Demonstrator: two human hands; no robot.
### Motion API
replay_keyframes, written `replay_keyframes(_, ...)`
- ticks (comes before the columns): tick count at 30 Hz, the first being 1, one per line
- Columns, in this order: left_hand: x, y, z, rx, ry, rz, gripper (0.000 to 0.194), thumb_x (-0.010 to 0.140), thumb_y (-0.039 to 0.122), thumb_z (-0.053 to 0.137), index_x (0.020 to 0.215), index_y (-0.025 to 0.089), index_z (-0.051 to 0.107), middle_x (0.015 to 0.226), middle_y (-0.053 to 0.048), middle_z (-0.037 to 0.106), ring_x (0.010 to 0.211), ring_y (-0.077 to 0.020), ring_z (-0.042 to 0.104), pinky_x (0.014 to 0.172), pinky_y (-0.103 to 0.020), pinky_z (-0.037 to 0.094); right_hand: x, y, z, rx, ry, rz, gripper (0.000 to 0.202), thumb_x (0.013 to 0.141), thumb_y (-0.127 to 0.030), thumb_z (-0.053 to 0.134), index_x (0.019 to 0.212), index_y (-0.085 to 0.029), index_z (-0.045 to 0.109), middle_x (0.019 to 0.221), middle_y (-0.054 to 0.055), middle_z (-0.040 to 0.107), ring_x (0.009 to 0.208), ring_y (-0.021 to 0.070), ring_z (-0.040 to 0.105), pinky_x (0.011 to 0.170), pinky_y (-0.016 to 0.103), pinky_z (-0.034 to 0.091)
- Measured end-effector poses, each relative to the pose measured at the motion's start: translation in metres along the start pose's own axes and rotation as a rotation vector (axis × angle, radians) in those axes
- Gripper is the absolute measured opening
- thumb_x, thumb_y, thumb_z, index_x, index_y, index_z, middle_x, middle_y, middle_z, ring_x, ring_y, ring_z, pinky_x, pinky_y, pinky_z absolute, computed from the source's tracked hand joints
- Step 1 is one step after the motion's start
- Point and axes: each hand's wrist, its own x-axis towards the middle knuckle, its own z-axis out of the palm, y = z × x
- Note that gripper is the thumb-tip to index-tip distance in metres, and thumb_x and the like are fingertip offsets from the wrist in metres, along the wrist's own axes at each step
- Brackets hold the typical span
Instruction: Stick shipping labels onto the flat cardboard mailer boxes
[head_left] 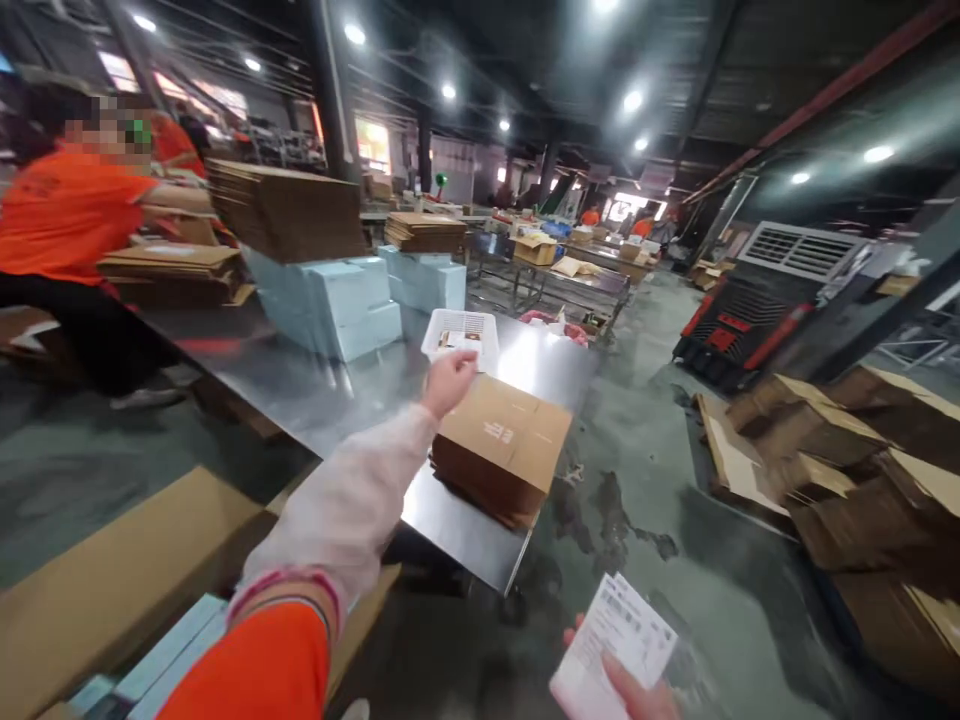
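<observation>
My left hand (pixel 448 383) reaches out over the metal table, its fingers curled closed. Whether anything is between them is hidden. Just beyond it stands a white plastic basket (pixel 491 335) with papers and small items inside. Below and to the right of this hand lies a stack of flat brown cardboard boxes (pixel 514 430) with white print on top. Low in the view, my right hand (pixel 637 690) grips a few white printed labels (pixel 622 630) with barcodes, thumb across their front.
Light blue boxes (pixel 352 310) and stacked cardboard (pixel 289 210) stand farther along the metal table (pixel 300 390). A person in an orange shirt (pixel 67 210) leans in at left. A large open carton (pixel 135 560) is at lower left; cardboard piles (pixel 862 500) and a black-and-red machine (pixel 742 310) are right.
</observation>
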Motion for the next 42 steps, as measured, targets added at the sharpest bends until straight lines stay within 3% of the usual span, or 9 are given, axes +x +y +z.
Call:
replay_keyframes(2,-0.06,-0.005,0.062,-0.04,-0.223,0.003,0.017,0.077,0.019,0.062,0.089,0.01,0.067,0.083,-0.005,0.069,0.077,-0.0148,0.061,0.076,-0.027,0.048,-0.002,-0.022,-0.019,-0.027,0.0,-0.016,0.042,0.061,-0.036,0.08,0.098,-0.017,0.072,0.106,0.017,0.069,0.101,0.0353,0.064,0.092,0.049,0.047)
replay_keyframes(4,-0.123,-0.013,0.123,-0.151,-0.614,-0.062,0.027,0.071,0.031,0.068,0.088,0.011,0.067,0.076,-0.003,0.067,0.069,-0.013,0.058,0.066,-0.024,0.046,-0.002,-0.042,-0.032,-0.043,-0.028,-0.042,0.043,0.063,-0.035,0.079,0.1,-0.015,0.071,0.104,0.017,0.07,0.096,0.0332,0.066,0.091,0.049,0.047)
replay_keyframes(6,-0.168,-0.02,0.172,-0.15,-0.77,-0.136,0.037,0.059,0.038,0.076,0.082,0.012,0.064,0.066,0.001,0.06,0.06,-0.0105,0.051,0.056,-0.022,0.04,0.004,-0.058,-0.042,-0.062,-0.074,-0.056,0.044,0.064,-0.034,0.079,0.102,-0.014,0.07,0.1,0.016,0.071,0.091,0.0315,0.067,0.09,0.049,0.046)
replay_keyframes(11,-0.181,-0.025,0.242,-0.189,-0.854,-0.236,0.041,0.051,0.045,0.076,0.057,0.015,0.05,0.053,0.004,0.049,0.052,-0.0084,0.042,0.052,-0.022,0.031,0.036,-0.088,-0.068,-0.025,-0.092,-0.108,0.053,0.063,-0.029,0.081,0.112,-0.017,0.064,0.107,0.011,0.07,0.094,0.0264,0.066,0.092,0.044,0.046)
replay_keyframes(18,-0.117,-0.03,0.297,-0.265,-0.803,-0.235,0.041,0.055,0.048,0.074,0.055,0.014,0.051,0.051,0.002,0.052,0.051,-0.0082,0.043,0.051,-0.023,0.031,0.112,-0.157,-0.086,0.255,-0.243,0.139,0.059,0.067,-0.059,0.07,0.107,-0.015,0.067,0.11,0.01,0.069,0.107,0.0228,0.061,0.105,0.038,0.035)
replay_keyframes(24,-0.055,-0.031,0.341,-0.321,-0.643,-0.181,0.04,0.067,0.051,0.065,0.058,0.012,0.06,0.055,-0.001,0.06,0.056,-0.0116,0.051,0.057,-0.024,0.04,0.192,-0.222,-0.082,0.187,-0.251,0.166,0.058,0.066,-0.055,0.072,0.108,-0.016,0.067,0.112,0.01,0.068,0.105,0.0243,0.062,0.103,0.04,0.037)
replay_keyframes(31,-0.01,-0.031,0.333,-0.399,-0.358,-0.085,0.029,0.074,0.042,0.067,0.071,0.012,0.066,0.069,-0.005,0.065,0.067,-0.014,0.056,0.064,-0.024,0.043,0.284,-0.274,-0.07,-0.009,-0.092,0.019,0.044,0.06,-0.035,0.081,0.097,-0.015,0.07,0.106,0.011,0.071,0.103,0.0276,0.063,0.095,0.039,0.046)
replay_keyframes(37,0.005,-0.046,0.324,-1.008,-0.546,-0.455,0.057,0.067,0.064,0.064,0.099,0.02,0.046,0.1,-0.007,0.062,0.078,-0.0195,0.065,0.07,-0.032,0.045,0.348,-0.306,-0.03,-0.263,-0.273,-0.138,0.046,0.064,-0.039,0.078,0.104,-0.02,0.067,0.109,0.011,0.069,0.1,0.0285,0.064,0.084,0.04,0.052)
replay_keyframes(42,0.016,-0.069,0.359,-0.723,-0.359,-0.676,0.065,0.062,0.065,0.067,0.098,0.019,0.04,0.087,-0.001,0.055,0.062,-0.0123,0.057,0.054,-0.024,0.036,0.391,-0.31,-0.005,-0.483,-0.5,-0.15,0.046,0.071,-0.042,0.073,0.109,-0.018,0.066,0.105,0.013,0.07,0.095,0.0274,0.066,0.082,0.04,0.054)
